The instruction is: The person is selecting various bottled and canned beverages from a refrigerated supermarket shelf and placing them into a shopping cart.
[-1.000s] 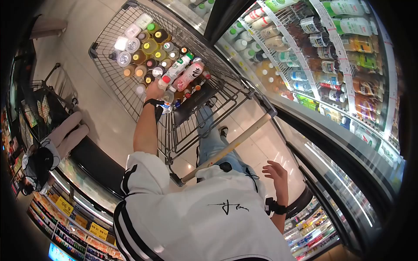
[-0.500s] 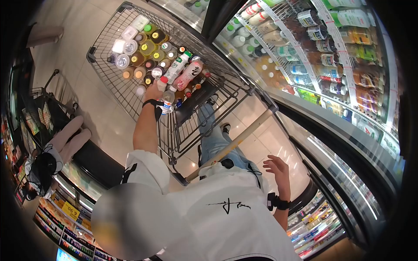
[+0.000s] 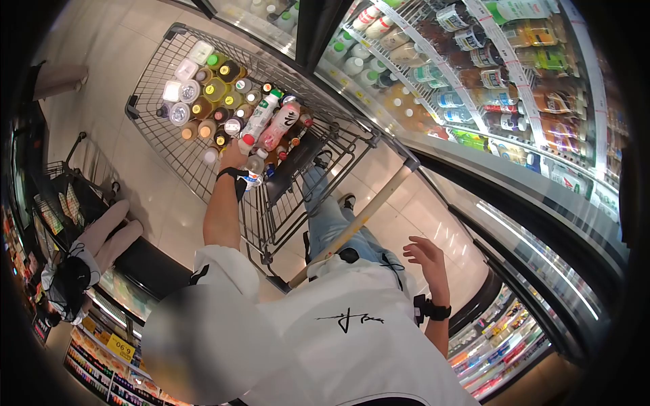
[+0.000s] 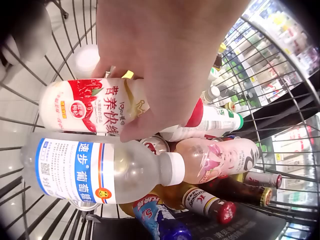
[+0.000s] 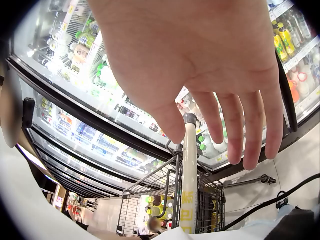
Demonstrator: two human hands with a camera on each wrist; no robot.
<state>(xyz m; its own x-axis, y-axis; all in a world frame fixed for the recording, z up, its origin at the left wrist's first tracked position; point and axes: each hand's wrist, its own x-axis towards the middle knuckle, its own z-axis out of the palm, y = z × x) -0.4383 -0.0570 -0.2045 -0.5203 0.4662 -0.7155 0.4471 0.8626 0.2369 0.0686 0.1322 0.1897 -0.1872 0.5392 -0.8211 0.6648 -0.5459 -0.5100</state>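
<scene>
Left hand [image 4: 165,60] is down in the wire cart [image 3: 145,81], fingers curled over the side of a white bottle with a red label [image 4: 85,107]. That bottle lies on its side among the other drinks, at the near end of the load.

- Palm covers the bottle's middle, and the thumb is out of sight.
- Cannot tell whether the bottle is lifted or rests on its neighbours.
- In the head view the hand hides nearly all of it.
- Just below it lies a clear bottle with a blue-and-white label [image 4: 95,170], and beyond that a pink bottle [image 4: 215,160].
- Bottles deeper in the pile show caps only.

Right hand [image 5: 200,60] is released, fingers spread and holding nothing. It hangs above the cart handle [image 5: 189,175], apart from it. Its palm fills the upper wrist view and cuts off the fridge shelves [image 3: 474,88] behind. A blurred patch masks the left shoulder in the head view.

Against half a second ago:
- Left hand stays on the same bottle, at the same place in the cart.
- Right hand remains off the handle, sitting slightly lower in the frame.
- Cart sits a little further up and left in the frame.
</scene>
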